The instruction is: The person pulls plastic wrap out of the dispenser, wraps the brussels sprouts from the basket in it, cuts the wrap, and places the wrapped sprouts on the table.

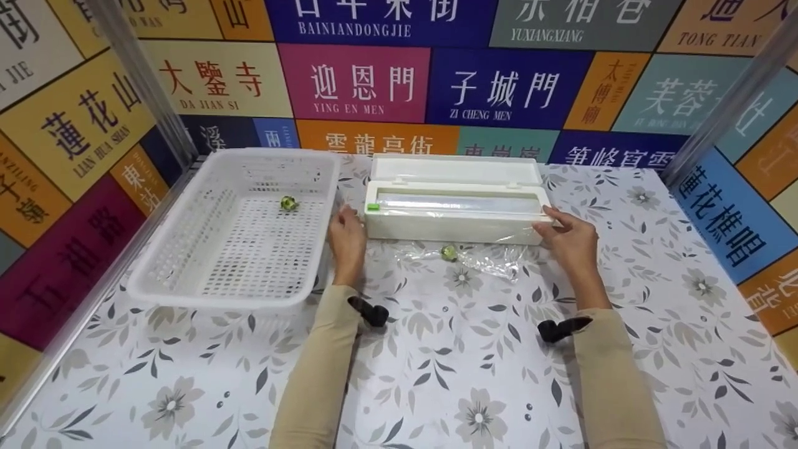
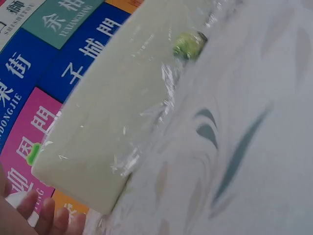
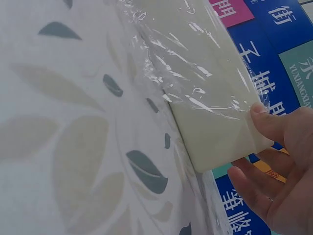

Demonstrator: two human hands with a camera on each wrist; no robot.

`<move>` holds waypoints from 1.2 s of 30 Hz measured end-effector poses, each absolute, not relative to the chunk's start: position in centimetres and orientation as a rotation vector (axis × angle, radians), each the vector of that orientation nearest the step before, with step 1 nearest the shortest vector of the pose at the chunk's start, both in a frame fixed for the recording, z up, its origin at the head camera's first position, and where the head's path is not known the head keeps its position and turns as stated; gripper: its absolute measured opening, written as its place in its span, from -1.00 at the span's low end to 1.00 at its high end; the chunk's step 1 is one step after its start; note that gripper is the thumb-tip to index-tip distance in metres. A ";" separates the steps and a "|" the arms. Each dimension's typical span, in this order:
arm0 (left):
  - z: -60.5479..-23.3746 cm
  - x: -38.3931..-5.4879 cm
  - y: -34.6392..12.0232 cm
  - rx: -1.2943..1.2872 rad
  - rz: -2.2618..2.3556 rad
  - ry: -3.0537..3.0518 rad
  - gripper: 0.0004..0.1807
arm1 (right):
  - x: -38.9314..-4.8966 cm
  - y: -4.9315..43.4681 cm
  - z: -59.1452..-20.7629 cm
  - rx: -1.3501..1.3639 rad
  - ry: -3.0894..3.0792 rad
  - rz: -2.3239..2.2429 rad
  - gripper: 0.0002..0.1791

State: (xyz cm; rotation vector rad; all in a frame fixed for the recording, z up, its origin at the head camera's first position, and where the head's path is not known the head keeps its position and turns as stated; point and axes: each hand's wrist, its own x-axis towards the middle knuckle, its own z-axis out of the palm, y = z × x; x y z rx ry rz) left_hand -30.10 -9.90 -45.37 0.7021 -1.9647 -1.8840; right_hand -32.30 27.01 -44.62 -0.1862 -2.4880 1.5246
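Observation:
A long cream-white cling film dispenser box (image 1: pixel 452 227) stands on the table with its lid raised and a roll of film inside. Clear film (image 1: pixel 492 263) hangs over its front onto the tablecloth. At the film lies a small round green item (image 1: pixel 449 252), perhaps a vegetable; whether it is on or under the film I cannot tell. The right hand (image 1: pixel 570 240) holds the box's right end, thumb (image 3: pixel 266 120) on the upper edge and fingers at the side. Beside the left end, the left hand (image 1: pixel 348 243) has loosely bent fingers (image 2: pixel 46 215) that grasp nothing visible.
A white perforated plastic basket (image 1: pixel 234 302) stands left of the left hand, with another small green item (image 1: pixel 288 203) inside. A green slider (image 1: pixel 373 207) sits at the dispenser's left end. Wall panels with printed characters rise behind the flowered tablecloth (image 1: pixel 436 374).

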 end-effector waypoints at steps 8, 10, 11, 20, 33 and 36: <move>-45.3 -29.6 -9.9 0.780 -2.111 -2.001 -0.62 | -31.3 27.4 -43.0 -0.177 -2.627 1.564 -0.28; -45.4 -29.5 -9.9 0.776 -2.131 -2.026 -0.61 | -31.1 27.6 -42.5 -0.260 -2.693 1.544 -0.22; -45.5 -29.5 -9.9 0.770 -2.152 -2.025 -0.61 | -31.1 27.7 -42.3 -0.298 -2.744 1.528 -0.21; -45.8 -29.7 -9.4 0.678 -2.289 -2.023 -0.70 | -31.1 27.5 -41.8 -0.186 -3.005 1.754 -0.14; -46.5 -29.6 -9.5 0.472 -2.046 -2.156 -0.85 | -31.2 26.6 -42.3 -0.258 -2.706 1.915 -0.45; -46.3 -29.3 -9.8 0.480 -1.960 -2.248 -0.86 | -31.0 26.9 -42.1 -0.219 -2.716 1.899 -0.48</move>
